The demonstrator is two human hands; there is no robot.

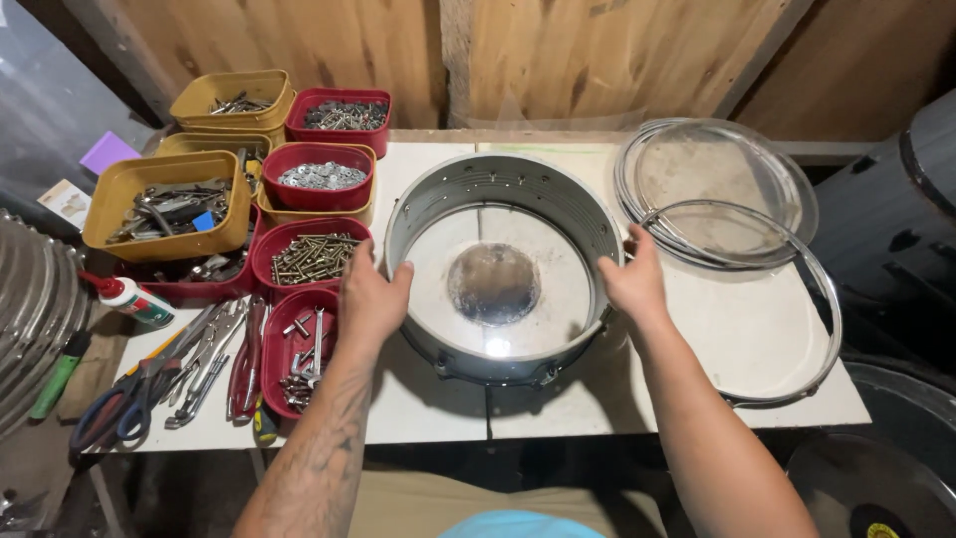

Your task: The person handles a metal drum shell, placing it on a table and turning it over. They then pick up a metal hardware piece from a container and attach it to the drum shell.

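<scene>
A grey metal drum shell (pixel 558 194) with a worn drumhead at its bottom lies open side up on the white table (pixel 757 339). My left hand (pixel 370 297) grips its left wall, thumb over the rim. On the opposite side, my right hand (pixel 633 279) holds the right wall. Both forearms reach in from the bottom of the view.
Red and yellow bins (pixel 317 177) of screws, washers and bolts fill the table's left part. Pliers, wrenches and scissors (pixel 204 364) lie at the front left by a glue bottle (pixel 129 299). A clear drumhead (pixel 722 184) and metal hoops (pixel 812 309) lie to the right.
</scene>
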